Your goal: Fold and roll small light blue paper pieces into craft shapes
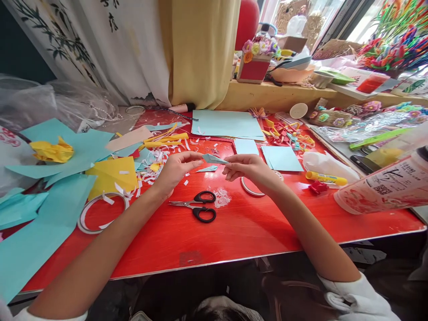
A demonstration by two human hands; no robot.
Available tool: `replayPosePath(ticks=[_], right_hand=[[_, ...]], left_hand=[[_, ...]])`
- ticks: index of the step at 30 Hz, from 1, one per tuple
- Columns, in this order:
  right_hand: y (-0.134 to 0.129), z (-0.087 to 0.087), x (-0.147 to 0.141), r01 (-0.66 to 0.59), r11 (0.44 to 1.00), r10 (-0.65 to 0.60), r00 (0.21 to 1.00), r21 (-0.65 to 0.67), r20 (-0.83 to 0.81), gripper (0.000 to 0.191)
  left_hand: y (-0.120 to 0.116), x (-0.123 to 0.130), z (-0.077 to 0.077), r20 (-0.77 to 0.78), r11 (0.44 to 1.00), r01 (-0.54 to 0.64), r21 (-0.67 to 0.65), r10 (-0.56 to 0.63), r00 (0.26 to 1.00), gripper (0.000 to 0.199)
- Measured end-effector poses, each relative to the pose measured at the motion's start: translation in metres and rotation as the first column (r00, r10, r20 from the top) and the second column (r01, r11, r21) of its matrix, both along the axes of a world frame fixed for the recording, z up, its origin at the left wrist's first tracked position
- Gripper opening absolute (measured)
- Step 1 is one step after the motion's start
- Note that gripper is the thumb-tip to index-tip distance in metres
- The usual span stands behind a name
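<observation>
A small folded light-blue paper (214,159) is held up over the red table (247,232) between both hands. My left hand (182,168) pinches its left end between thumb and fingers. The right end is gripped by my right hand (242,167), its fingers closed. Just below the held piece, another small folded blue paper (207,169) lies on the table. Nearer to me are black-handled scissors (197,205), their blades pointing left and slightly parted, beside a patch of whitish residue (222,197).
Blue paper sheets (227,124) and blue squares (282,158) lie behind. Tape rolls (82,218) and paper scraps (152,162) sit left. A glue stick (326,178) and a large pink cup (384,185) stand or lie right. Large blue paper shapes (63,209) cover the left edge.
</observation>
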State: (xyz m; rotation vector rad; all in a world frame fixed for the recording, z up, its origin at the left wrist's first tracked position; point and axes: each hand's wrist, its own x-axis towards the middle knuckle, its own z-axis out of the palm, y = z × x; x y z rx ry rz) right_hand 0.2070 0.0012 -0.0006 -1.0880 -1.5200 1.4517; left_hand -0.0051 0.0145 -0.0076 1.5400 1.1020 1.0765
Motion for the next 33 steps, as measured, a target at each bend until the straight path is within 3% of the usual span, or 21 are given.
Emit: replayPosePath(ticks=[7, 12, 15, 19, 21, 24, 28, 31, 33], right_hand=[[0.000, 0.007, 0.003, -0.023, 0.998, 0.021, 0.999, -0.060, -0.026, 0.030], [-0.004, 0.016, 0.004, -0.031, 1.000, 0.031, 0.999, 0.001, 0.024, 0.039], [-0.002, 0.014, 0.007, 0.078, 0.994, -0.089, 0.987, 0.082, 0.134, 0.038], [0.003, 0.008, 0.010, 0.167, 0.982, -0.180, 0.970, 0.093, 0.163, 0.037], [0.005, 0.006, 0.011, 0.164, 0.982, -0.177, 0.970, 0.089, 0.167, 0.036], [0.006, 0.003, 0.010, 0.158, 0.983, -0.173, 0.969, 0.094, 0.176, 0.034], [0.008, 0.001, 0.010, 0.201, 0.972, -0.220, 0.958, 0.119, 0.184, 0.029], [0.010, 0.004, 0.017, 0.279, 0.931, -0.323, 0.931, 0.237, 0.172, 0.023], [0.011, 0.011, 0.027, 0.380, 0.841, -0.455, 0.882, 0.385, 0.122, 0.019]], left_hand=[[0.002, -0.002, -0.001, -0.139, 0.998, -0.002, 0.065, 0.011, 0.990, 0.025], [0.010, -0.010, -0.006, -0.306, 0.999, 0.033, -0.026, -0.039, 0.951, 0.020], [0.011, -0.011, -0.007, -0.505, 0.996, 0.053, -0.075, -0.084, 0.859, 0.021], [0.008, -0.009, -0.009, -0.723, 0.998, 0.048, 0.047, 0.001, 0.691, 0.022], [0.007, -0.008, -0.008, -0.778, 0.993, 0.049, 0.108, 0.054, 0.626, 0.022], [0.005, -0.007, -0.006, -0.838, 0.994, 0.059, 0.088, 0.042, 0.544, 0.021], [0.004, -0.007, -0.001, -0.862, 0.996, 0.083, 0.019, -0.026, 0.506, 0.021], [0.004, -0.007, 0.000, -0.847, 0.993, 0.065, 0.099, 0.050, 0.529, 0.022], [0.004, -0.008, 0.001, -0.833, 0.982, 0.031, 0.188, 0.142, 0.535, 0.023]])
